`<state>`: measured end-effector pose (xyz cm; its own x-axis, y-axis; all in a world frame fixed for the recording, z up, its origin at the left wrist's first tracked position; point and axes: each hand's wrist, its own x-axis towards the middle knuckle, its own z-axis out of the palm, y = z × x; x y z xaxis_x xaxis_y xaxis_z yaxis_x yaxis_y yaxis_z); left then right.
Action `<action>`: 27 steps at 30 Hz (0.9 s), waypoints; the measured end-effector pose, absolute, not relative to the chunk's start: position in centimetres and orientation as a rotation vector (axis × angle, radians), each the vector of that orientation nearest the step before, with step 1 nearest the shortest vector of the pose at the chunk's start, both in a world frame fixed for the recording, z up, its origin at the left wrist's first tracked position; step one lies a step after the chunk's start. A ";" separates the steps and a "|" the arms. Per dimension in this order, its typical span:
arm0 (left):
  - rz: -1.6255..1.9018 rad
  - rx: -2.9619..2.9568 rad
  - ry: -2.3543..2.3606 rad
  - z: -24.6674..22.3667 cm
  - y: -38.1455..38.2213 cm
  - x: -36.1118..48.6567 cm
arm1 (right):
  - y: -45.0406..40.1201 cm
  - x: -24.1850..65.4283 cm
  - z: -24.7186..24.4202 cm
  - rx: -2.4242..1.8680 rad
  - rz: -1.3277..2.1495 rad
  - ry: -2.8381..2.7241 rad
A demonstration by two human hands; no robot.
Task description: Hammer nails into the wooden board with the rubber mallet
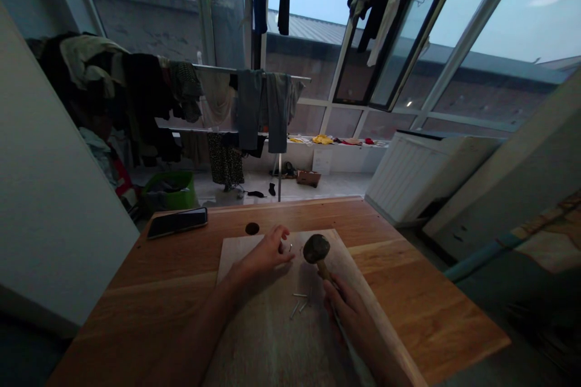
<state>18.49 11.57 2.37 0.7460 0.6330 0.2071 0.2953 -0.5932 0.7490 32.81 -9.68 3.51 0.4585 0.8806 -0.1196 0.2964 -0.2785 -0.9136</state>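
Note:
A pale wooden board (263, 338) lies on the brown wooden table (399, 266). My right hand (345, 302) is wrapped round the handle of a hammer (316, 249), whose dark, rounded head is over the board's far right part. Near the board's far edge, my left hand (272, 248) has its fingers apart and curved beside a small nail (291, 247). The nail stands up from the board, and I see no grip on it. Several loose nails (299, 303) lie on the board between my hands, closer to the right one.
A phone (178, 223) lies at the table's far left, and a dark round hole (252, 228) is beyond the board. Past the table are a clothes rack (254, 71) with hanging clothes, a green tub (170, 190) and a white appliance (413, 175) at the right.

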 end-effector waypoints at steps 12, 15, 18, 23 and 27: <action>-0.048 2.860 0.207 7.5 3.0 20.0 | -12.1 34.6 2.0 -1.829 0.754 -1.045; -0.037 2.902 0.187 6.9 2.8 20.1 | -12.1 34.3 2.3 -1.851 0.747 -1.009; -0.004 2.917 0.164 7.0 3.5 19.9 | -12.1 34.1 2.5 -1.867 0.702 -0.997; 0.014 2.858 0.170 7.1 4.1 19.8 | -12.0 34.2 2.6 -1.869 0.707 -1.033; 0.131 2.748 0.190 6.0 3.9 20.1 | -12.1 34.2 2.3 -1.907 0.669 -0.952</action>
<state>20.14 3.93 5.96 0.9865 0.1501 0.0651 0.1146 -0.9179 0.3799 34.18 -12.07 2.35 0.5619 0.8236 -0.0771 0.3515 -0.3221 -0.8790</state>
